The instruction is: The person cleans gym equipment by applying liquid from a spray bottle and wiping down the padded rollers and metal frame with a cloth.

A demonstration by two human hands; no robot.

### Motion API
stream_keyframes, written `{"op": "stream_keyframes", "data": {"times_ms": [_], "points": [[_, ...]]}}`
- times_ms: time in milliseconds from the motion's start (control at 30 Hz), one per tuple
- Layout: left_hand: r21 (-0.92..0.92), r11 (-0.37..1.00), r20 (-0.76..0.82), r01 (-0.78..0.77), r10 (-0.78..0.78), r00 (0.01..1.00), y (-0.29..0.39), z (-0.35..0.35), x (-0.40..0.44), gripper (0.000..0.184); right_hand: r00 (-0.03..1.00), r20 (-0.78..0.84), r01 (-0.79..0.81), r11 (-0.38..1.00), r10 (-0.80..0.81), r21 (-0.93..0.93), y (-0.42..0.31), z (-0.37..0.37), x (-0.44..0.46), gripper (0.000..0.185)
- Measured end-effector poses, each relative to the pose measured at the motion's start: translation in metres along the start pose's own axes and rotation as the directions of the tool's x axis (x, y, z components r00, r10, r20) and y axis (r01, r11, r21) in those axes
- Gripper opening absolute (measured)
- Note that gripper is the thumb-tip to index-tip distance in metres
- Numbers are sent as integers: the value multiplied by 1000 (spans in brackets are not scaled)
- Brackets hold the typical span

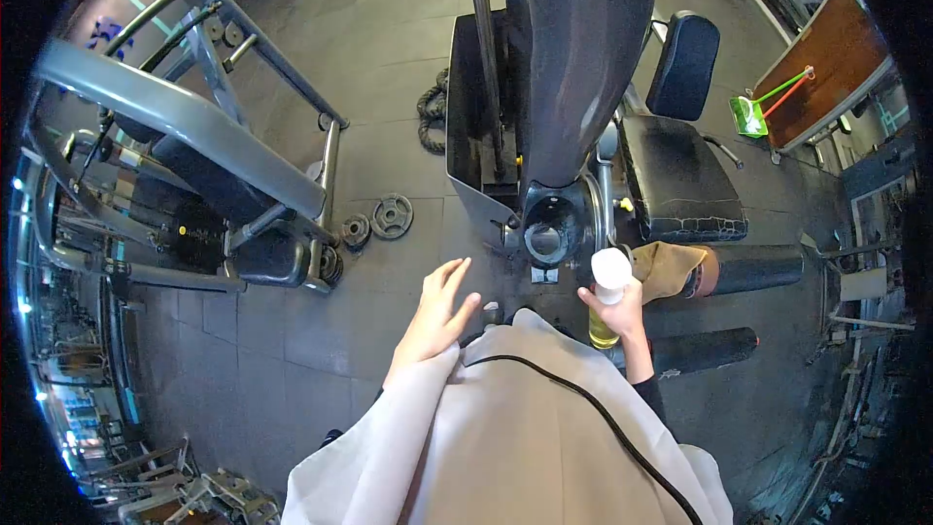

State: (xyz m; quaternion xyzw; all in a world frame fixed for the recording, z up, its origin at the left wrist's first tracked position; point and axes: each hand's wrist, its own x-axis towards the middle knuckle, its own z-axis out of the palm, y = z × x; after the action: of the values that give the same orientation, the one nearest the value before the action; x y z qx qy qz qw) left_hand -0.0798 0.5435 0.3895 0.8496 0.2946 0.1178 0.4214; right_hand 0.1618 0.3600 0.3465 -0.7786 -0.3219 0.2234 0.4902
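My right hand (619, 311) is wrapped round a bottle (611, 274) with a white top and a yellow-green lower part. The bottle is close to a tan cloth (668, 269) that lies over a padded roller of the machine. My left hand (434, 313) is raised in front of my body, its fingers apart and nothing in them. Between and beyond my hands stands the dark machine column (573, 49), with a round opening (549, 233) at its base.
A black padded seat (680, 180) and backrest (684, 63) stand right of the column. At the left is a grey-framed machine (175, 102). Weight plates (393, 217) and a coiled rope (433, 112) lie on the floor. A green dustpan (748, 117) leans at the right.
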Motion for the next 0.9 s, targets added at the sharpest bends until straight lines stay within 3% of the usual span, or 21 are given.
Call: {"op": "stream_keyframes", "data": {"times_ms": [133, 200, 367, 533, 700, 900], "points": [[13, 1000, -51, -15, 15, 999, 7, 3, 10, 54, 998, 39, -46, 998, 48, -52, 0, 12, 5, 43], [26, 999, -51, -41, 43, 998, 12, 6, 13, 52, 1000, 5, -2, 994, 2, -111, -3, 19, 6, 43], [30, 999, -30, -43, 43, 999, 17, 10, 9, 47, 996, -90, 11, 998, -16, -56, 8, 21, 5, 38], [57, 998, -6, -11, 11, 1000, 7, 9, 1, 45, 999, 16, -45, 985, 42, 167, -3, 0, 8, 35], [98, 995, 6, -27, 27, 1000, 6, 6, 1, 44, 992, 124, -22, 905, -35, 425, -8, -9, 33, 42], [111, 990, 0, -83, 84, 996, 12, 7, 5, 42, 982, 189, -54, 968, 7, 246, -6, -11, 62, 39]]}}
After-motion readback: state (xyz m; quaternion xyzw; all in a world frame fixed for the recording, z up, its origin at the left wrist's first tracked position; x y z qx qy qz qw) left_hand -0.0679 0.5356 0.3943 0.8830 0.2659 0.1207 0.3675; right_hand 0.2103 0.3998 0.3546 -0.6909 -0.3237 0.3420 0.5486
